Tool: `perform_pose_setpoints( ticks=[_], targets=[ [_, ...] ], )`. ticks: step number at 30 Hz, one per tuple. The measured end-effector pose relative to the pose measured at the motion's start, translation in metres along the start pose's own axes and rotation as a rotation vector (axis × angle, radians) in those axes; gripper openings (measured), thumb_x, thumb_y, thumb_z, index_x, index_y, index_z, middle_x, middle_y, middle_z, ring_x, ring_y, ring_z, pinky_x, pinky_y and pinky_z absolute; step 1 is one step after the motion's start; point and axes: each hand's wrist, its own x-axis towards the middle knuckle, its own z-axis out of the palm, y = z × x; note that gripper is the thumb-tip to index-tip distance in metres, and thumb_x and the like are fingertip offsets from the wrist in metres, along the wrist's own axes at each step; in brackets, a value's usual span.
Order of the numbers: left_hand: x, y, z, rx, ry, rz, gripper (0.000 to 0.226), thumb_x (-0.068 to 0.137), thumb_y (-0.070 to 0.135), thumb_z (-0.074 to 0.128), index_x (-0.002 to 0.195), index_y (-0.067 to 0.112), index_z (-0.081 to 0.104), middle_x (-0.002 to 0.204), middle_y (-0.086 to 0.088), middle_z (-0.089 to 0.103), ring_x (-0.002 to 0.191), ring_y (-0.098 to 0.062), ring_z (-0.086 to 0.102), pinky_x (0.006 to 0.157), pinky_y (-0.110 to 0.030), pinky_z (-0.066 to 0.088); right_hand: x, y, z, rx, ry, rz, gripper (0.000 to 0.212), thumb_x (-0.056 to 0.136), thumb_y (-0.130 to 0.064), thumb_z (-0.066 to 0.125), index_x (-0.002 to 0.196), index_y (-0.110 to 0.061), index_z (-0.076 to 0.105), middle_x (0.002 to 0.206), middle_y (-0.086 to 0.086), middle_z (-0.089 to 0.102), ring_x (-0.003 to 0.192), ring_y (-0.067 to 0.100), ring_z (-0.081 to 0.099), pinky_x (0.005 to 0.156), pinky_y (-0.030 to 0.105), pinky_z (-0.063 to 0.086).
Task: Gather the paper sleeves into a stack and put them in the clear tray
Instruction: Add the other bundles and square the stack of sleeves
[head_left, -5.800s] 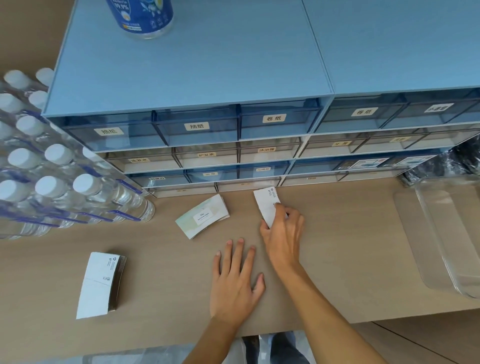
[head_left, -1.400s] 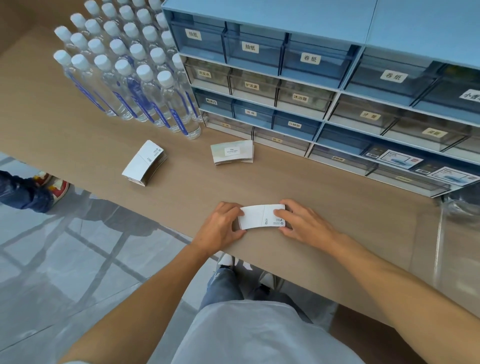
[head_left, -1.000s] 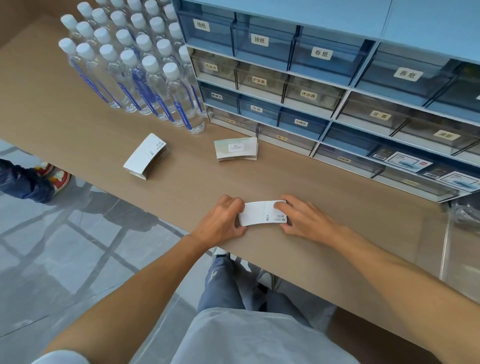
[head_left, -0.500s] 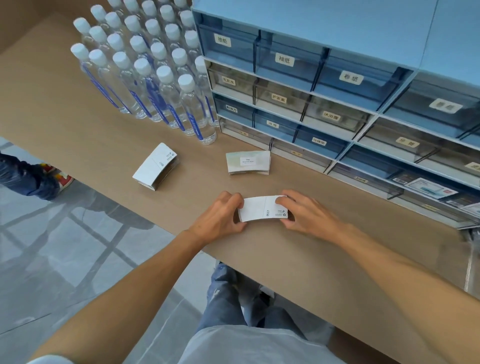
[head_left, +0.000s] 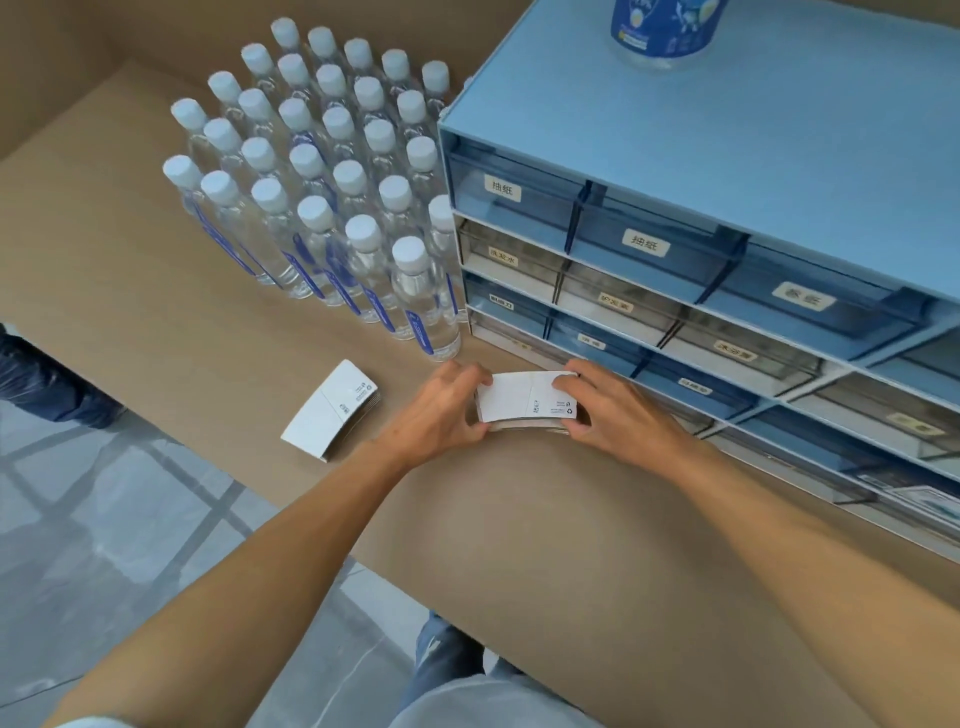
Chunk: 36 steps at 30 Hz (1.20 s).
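At frame centre, left hand (head_left: 441, 410) and right hand (head_left: 605, 410) pinch the paper sleeves (head_left: 527, 402) by their short ends; light, thin card, likely to fan apart, so squeeze both ends evenly

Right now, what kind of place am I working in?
Probably a hotel or guest-supply stockroom: a blue drawer cabinet labelled for tissues and toiletries, rows of water bottles, and paper sleeves on the counter.

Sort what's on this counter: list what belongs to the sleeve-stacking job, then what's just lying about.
Job:
- white paper sleeve stack gripped at its ends by the left hand and the right hand
- second white paper sleeve pile lying loose on the counter

Lying about:
- clear white-capped water bottles
- blue plastic drawer cabinet
- blue-labelled tub on the cabinet top

The clear tray is out of view.
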Motion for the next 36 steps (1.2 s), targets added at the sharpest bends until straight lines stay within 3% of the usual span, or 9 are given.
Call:
perform_pose_setpoints(
  ticks=[4, 11, 17, 23, 28, 32, 36],
  targets=[
    [0.006, -0.016, 0.009, -0.003, -0.034, 0.007, 0.052, 0.075, 0.02, 0.081, 0.118, 0.001, 0.058, 0.109, -0.021, 0.062, 0.103, -0.035, 0.058, 0.083, -0.044, 0.054, 0.003, 0.001, 0.005, 0.0, -0.03, -0.014, 0.042, 0.089, -0.024, 0.068, 0.127, -0.01, 0.057, 0.131, 0.01, 0.049, 0.1, 0.023, 0.056, 0.075, 0.034, 0.057],
    [0.003, -0.023, 0.022, -0.043, -0.036, 0.008, 0.05, 0.075, 0.025, 0.079, 0.115, 0.006, 0.057, 0.108, -0.014, 0.065, 0.1, -0.03, 0.057, 0.079, -0.04, 0.053, -0.005, 0.0, 0.014, 0.016, -0.053, 0.028, 0.042, 0.089, -0.02, 0.068, 0.127, -0.008, 0.057, 0.133, 0.013, 0.049, 0.101, 0.025, 0.058, 0.08, 0.033, 0.058],
    [0.002, -0.022, 0.021, -0.064, -0.026, 0.009, 0.045, 0.075, 0.023, 0.081, 0.112, 0.004, 0.061, 0.116, -0.013, 0.063, 0.107, -0.029, 0.055, 0.093, -0.032, 0.045, -0.008, -0.004, 0.013, 0.037, -0.04, 0.036, 0.04, 0.09, -0.018, 0.067, 0.127, -0.009, 0.055, 0.134, 0.011, 0.046, 0.103, 0.021, 0.055, 0.077, 0.028, 0.057],
    [-0.003, -0.017, 0.026, -0.127, -0.05, -0.124, 0.058, 0.072, 0.026, 0.084, 0.12, 0.011, 0.055, 0.128, -0.008, 0.057, 0.117, -0.026, 0.048, 0.097, -0.031, 0.041, -0.011, -0.006, 0.018, 0.084, -0.02, 0.074, 0.042, 0.092, -0.018, 0.065, 0.131, -0.01, 0.051, 0.141, 0.009, 0.042, 0.105, 0.023, 0.057, 0.076, 0.034, 0.058],
    [0.0, -0.01, 0.025, -0.171, -0.056, -0.158, 0.057, 0.076, 0.022, 0.082, 0.123, 0.012, 0.05, 0.123, -0.009, 0.058, 0.102, -0.026, 0.056, 0.085, -0.031, 0.048, -0.01, -0.008, 0.02, 0.143, -0.036, 0.12, 0.049, 0.09, -0.019, 0.068, 0.134, -0.013, 0.046, 0.143, 0.008, 0.042, 0.117, 0.026, 0.053, 0.087, 0.039, 0.057],
    [0.002, -0.007, 0.024, -0.168, -0.043, -0.134, 0.054, 0.077, 0.019, 0.08, 0.122, 0.01, 0.051, 0.11, -0.011, 0.062, 0.088, -0.025, 0.06, 0.079, -0.039, 0.054, -0.012, -0.01, 0.017, 0.217, -0.031, 0.188, 0.049, 0.09, -0.016, 0.068, 0.134, -0.013, 0.048, 0.144, 0.007, 0.043, 0.123, 0.022, 0.048, 0.095, 0.034, 0.052],
    [0.006, -0.006, 0.023, -0.196, -0.089, -0.132, 0.055, 0.077, 0.015, 0.081, 0.122, 0.009, 0.05, 0.106, -0.01, 0.062, 0.084, -0.026, 0.061, 0.078, -0.037, 0.056, -0.012, -0.01, 0.015, 0.255, -0.049, 0.242, 0.052, 0.089, -0.018, 0.07, 0.135, -0.013, 0.046, 0.144, 0.006, 0.043, 0.125, 0.02, 0.045, 0.098, 0.027, 0.045]
  ],
)
